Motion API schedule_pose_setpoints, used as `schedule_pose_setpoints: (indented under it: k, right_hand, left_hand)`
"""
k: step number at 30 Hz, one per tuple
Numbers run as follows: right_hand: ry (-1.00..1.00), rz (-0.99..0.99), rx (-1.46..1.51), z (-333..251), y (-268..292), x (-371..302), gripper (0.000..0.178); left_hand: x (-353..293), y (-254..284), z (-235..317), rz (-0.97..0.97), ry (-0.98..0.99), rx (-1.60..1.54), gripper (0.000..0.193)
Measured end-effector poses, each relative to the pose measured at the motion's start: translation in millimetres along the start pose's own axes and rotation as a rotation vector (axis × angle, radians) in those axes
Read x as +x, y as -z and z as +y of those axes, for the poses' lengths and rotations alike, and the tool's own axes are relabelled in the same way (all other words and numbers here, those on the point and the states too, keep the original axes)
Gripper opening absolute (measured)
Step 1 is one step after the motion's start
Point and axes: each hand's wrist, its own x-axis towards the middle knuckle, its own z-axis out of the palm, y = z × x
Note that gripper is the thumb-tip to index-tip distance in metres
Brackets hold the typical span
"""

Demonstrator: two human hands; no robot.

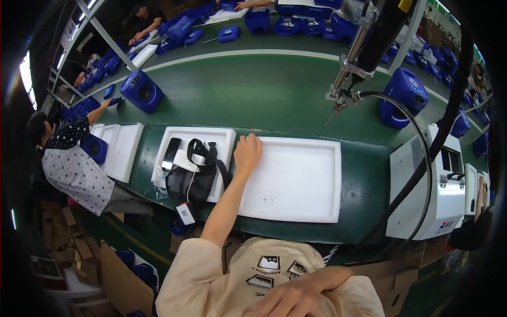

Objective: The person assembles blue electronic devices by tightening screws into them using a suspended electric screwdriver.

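"Where are the hands?"
"Left hand [248, 155], loosely curled at the eleven o'clock corner of the foam tray [290, 179]; whether it grips, I can't tell. Right hand [291, 299], fingers bent at six o'clock, tips hidden, hold unclear."
"What could go wrong?"
"The black bag [182, 185] sits close at nine o'clock; sliding the tray that way could snag its strap [223, 173]"
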Motion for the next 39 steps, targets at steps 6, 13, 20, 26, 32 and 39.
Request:
schedule_pose_setpoints:
  k: [6,13,20,26,32,39]
  right_hand:
    - [0.111,0.068,0.018,6,-3,6,0.035]
    - [0.135,0.082,0.071,8,-9,11,0.033]
    - [0.09,0.053,0.127,31,6,29,0.029]
    - [0.04,0.028,0.171,15,24,25,0.025]
    - [-0.002,0.005,0.22,-2,31,15,0.022]
    - [-0.053,-0.033,0.288,-4,34,13,0.018]
  left_hand:
    - [0,0,-2,-0.018,0.018,0.013,0.025]
    - [2,-2,-2,-0.015,0.001,0.001,0.025]
    - [0,0,-1,-0.066,0.039,0.007,0.025]
    - [1,2,-1,-0.092,0.079,0.0,0.028]
    - [3,0,2,-0.074,0.031,0.0,0.025]
    - [1,1,-2,-0.095,0.063,0.007,0.027]
